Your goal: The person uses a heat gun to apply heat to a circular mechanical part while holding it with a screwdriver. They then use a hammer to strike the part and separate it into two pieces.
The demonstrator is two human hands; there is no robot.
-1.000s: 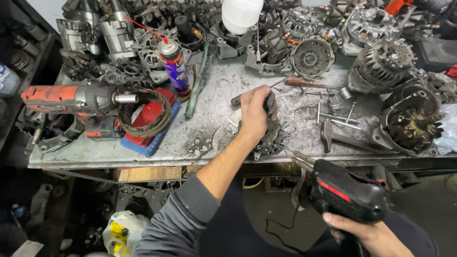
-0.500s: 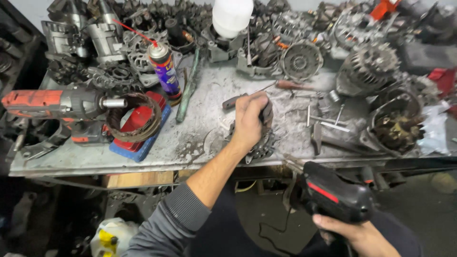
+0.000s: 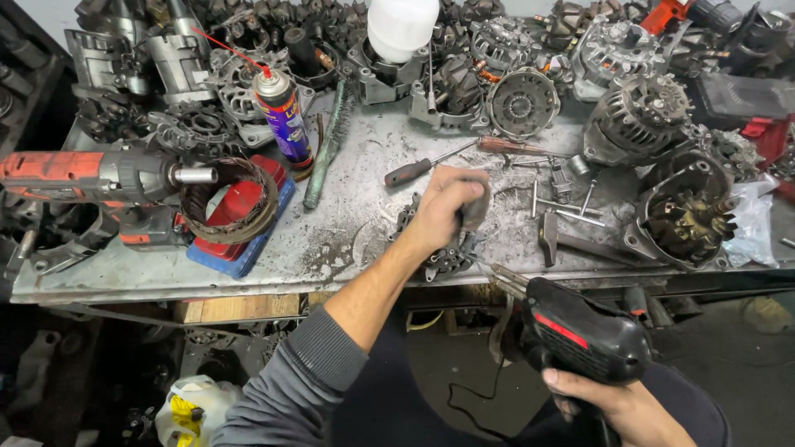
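One grey metal bench (image 3: 348, 240) spans the frame, its far half crowded with alternator housings and rotors. At the left edge lies a red and black impact wrench (image 3: 99, 178), its nose toward a coil of band on a red and blue block; a spray can (image 3: 281, 116) stands just behind it, upper left of centre. At the right an open alternator shell (image 3: 683, 215) shows its rotor.

Low and right of centre, off the bench's near edge, the right hand (image 3: 621, 406) has its grip closed around the handle of a black soldering gun (image 3: 580, 335) — its long axis runs up and left, the thin tip reaching the bench edge just beside the small toothed part (image 3: 447, 257).

That part lies at the near edge, centre of the frame, under the left hand (image 3: 447, 207), whose grip is closed down on it with a grey rag bunched in the fingers. The left hand is on the part — the gun's tip comes at it from the lower right. A screwdriver (image 3: 439, 164) lies just beyond the knuckles.
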